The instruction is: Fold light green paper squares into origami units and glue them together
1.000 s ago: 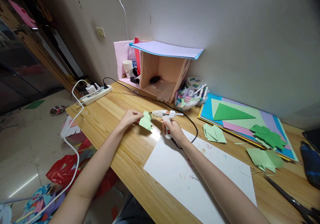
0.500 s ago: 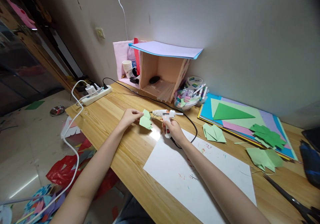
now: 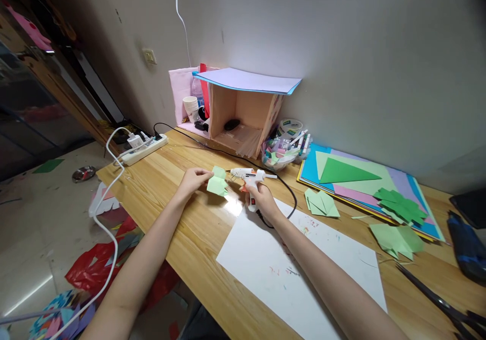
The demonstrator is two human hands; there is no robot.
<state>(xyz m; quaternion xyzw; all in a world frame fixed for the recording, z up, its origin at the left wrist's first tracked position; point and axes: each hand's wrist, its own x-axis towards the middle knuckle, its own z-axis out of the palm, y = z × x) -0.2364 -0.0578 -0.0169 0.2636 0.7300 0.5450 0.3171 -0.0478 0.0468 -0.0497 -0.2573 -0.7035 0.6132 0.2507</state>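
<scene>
Between the thumb and fingers of my left hand [image 3: 194,182] is a folded light green paper piece [image 3: 217,183], held just above the wooden table. My right hand [image 3: 265,203] is wrapped round the grip of a white hot glue gun [image 3: 252,180]. The gun's nozzle points left, close to the paper's right edge; whether they touch I cannot tell. A black cord runs from the gun's grip. Under my right forearm lies a white sheet [image 3: 304,269] with coloured marks. Two more folded light green papers, one [image 3: 322,203] nearer and one [image 3: 397,238] farther right, rest on the table.
At the back stands a box shelf [image 3: 243,112] beside paper cups [image 3: 191,108]. A clear tub [image 3: 279,157] holds scraps and markers. Coloured sheets [image 3: 364,178] are stacked right, with black scissors [image 3: 436,299] in front. A power strip [image 3: 146,150] sits at the left edge.
The green paper in my left hand has turned a little, its lower part now tilted further left. The glue gun stays in my right hand, and the view has shifted slightly.
</scene>
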